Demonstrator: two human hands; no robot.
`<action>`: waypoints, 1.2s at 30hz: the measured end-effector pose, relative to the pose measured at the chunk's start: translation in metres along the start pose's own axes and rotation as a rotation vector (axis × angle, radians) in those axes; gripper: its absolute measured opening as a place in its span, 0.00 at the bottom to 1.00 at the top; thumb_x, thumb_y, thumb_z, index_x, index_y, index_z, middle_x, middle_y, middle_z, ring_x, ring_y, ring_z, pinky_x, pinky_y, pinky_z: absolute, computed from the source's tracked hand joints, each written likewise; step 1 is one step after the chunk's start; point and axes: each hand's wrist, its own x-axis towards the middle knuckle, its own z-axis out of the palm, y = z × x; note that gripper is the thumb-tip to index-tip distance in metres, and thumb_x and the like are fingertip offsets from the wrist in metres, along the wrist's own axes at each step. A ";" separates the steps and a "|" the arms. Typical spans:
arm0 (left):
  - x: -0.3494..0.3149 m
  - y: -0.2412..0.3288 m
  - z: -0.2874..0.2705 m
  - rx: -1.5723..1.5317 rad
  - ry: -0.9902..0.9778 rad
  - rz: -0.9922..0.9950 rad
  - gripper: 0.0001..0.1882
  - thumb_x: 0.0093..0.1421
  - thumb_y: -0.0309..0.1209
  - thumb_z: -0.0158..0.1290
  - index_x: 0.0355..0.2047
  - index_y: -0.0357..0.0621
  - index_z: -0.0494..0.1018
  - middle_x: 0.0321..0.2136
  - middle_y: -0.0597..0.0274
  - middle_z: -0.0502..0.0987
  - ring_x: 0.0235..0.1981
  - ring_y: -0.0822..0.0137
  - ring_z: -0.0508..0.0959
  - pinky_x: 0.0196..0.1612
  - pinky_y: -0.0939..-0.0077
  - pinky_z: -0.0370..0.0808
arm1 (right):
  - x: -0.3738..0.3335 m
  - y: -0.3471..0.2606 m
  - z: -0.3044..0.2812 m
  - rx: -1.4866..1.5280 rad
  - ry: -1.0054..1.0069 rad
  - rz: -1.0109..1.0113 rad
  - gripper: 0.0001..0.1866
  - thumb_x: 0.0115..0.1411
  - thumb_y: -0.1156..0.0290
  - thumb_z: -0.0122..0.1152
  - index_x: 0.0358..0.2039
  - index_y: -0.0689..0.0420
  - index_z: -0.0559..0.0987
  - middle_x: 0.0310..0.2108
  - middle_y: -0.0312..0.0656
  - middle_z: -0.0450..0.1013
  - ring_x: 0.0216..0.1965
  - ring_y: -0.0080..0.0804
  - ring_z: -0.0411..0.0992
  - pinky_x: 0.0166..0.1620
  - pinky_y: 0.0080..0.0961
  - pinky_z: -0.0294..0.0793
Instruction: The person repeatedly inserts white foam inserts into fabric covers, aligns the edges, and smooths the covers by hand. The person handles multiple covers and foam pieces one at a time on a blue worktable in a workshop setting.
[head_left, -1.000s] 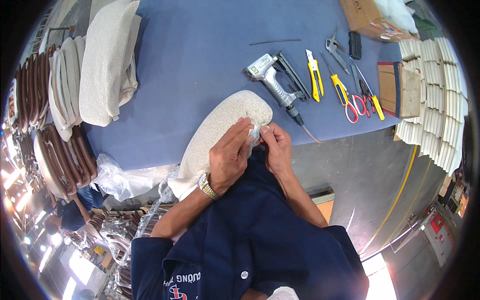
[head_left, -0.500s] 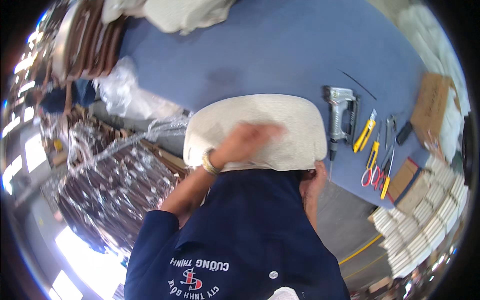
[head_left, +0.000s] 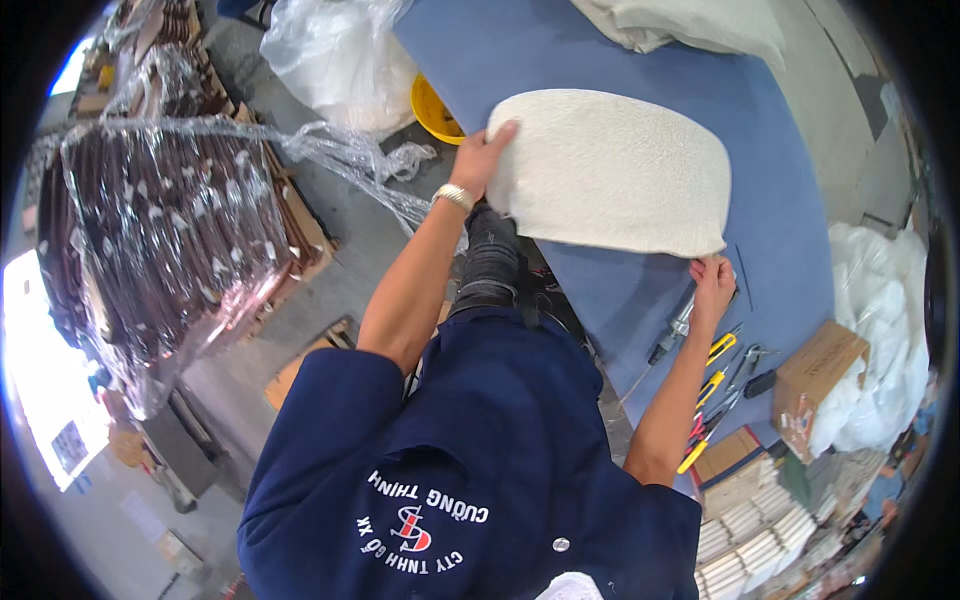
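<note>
A cream fabric-covered chair pad point(head_left: 620, 170), rounded at its far corners, lies over the blue-grey table top point(head_left: 590, 290). My left hand point(head_left: 482, 160) grips its left end, thumb on the fabric and the other fingers underneath. At the near right corner, my right hand point(head_left: 713, 285) pinches the pad's edge between thumb and fingers. Partly hidden by my right hand and forearm is a silver staple gun point(head_left: 676, 325). Around my left wrist is a gold-coloured band point(head_left: 455, 196).
Right of my right forearm lie yellow-handled cutters point(head_left: 721, 347) and other hand tools, near a cardboard box point(head_left: 820, 375). More cream fabric point(head_left: 690, 25) rests at the far edge. Plastic-wrapped brown parts point(head_left: 170, 230) stand at left; a yellow tub point(head_left: 432, 110) sits beside the table.
My left hand has gone from over the pad's middle to gripping its left end. The view has swung left, and the pad appears farther from my body, with my arms stretched out.
</note>
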 end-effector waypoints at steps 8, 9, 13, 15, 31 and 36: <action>0.015 0.005 -0.006 0.299 -0.006 -0.095 0.43 0.55 0.60 0.64 0.51 0.26 0.76 0.46 0.38 0.81 0.48 0.52 0.83 0.51 0.61 0.77 | -0.125 -0.052 0.168 -0.096 -0.671 -0.035 0.11 0.70 0.68 0.57 0.40 0.61 0.84 0.34 0.40 0.83 0.34 0.23 0.78 0.40 0.26 0.78; 0.019 0.000 -0.006 0.283 -0.025 -0.101 0.44 0.55 0.60 0.64 0.52 0.26 0.75 0.47 0.38 0.81 0.48 0.52 0.82 0.51 0.62 0.77 | -0.139 -0.037 0.187 -0.169 -0.703 -0.067 0.11 0.70 0.68 0.58 0.41 0.61 0.84 0.33 0.39 0.82 0.34 0.22 0.78 0.39 0.25 0.78; 0.010 0.000 -0.003 0.057 -0.222 -0.289 0.46 0.57 0.61 0.62 0.55 0.23 0.72 0.49 0.41 0.80 0.49 0.55 0.81 0.49 0.59 0.78 | -0.172 -0.052 0.243 -0.057 -0.399 0.042 0.10 0.66 0.69 0.65 0.42 0.63 0.82 0.31 0.36 0.79 0.31 0.20 0.76 0.37 0.21 0.76; 0.001 0.014 0.000 -0.029 -0.327 -0.364 0.48 0.59 0.63 0.60 0.55 0.21 0.71 0.48 0.42 0.79 0.48 0.56 0.81 0.48 0.57 0.79 | -0.175 -0.051 0.255 -0.136 -0.163 -0.011 0.13 0.63 0.69 0.69 0.43 0.64 0.80 0.30 0.36 0.77 0.31 0.20 0.75 0.36 0.19 0.75; -0.009 0.043 0.001 -0.202 -0.369 -0.520 0.44 0.63 0.60 0.58 0.55 0.23 0.68 0.48 0.43 0.79 0.45 0.55 0.83 0.43 0.57 0.81 | -0.195 -0.060 0.286 0.238 0.305 -0.016 0.09 0.70 0.74 0.59 0.46 0.65 0.76 0.30 0.39 0.76 0.28 0.23 0.75 0.34 0.23 0.78; -0.003 0.053 0.003 -0.273 -0.404 -0.570 0.42 0.64 0.60 0.57 0.58 0.28 0.68 0.50 0.48 0.79 0.48 0.55 0.82 0.46 0.56 0.80 | -0.183 -0.082 0.280 0.272 0.268 -0.114 0.08 0.70 0.71 0.59 0.43 0.64 0.76 0.30 0.39 0.77 0.26 0.23 0.75 0.33 0.23 0.77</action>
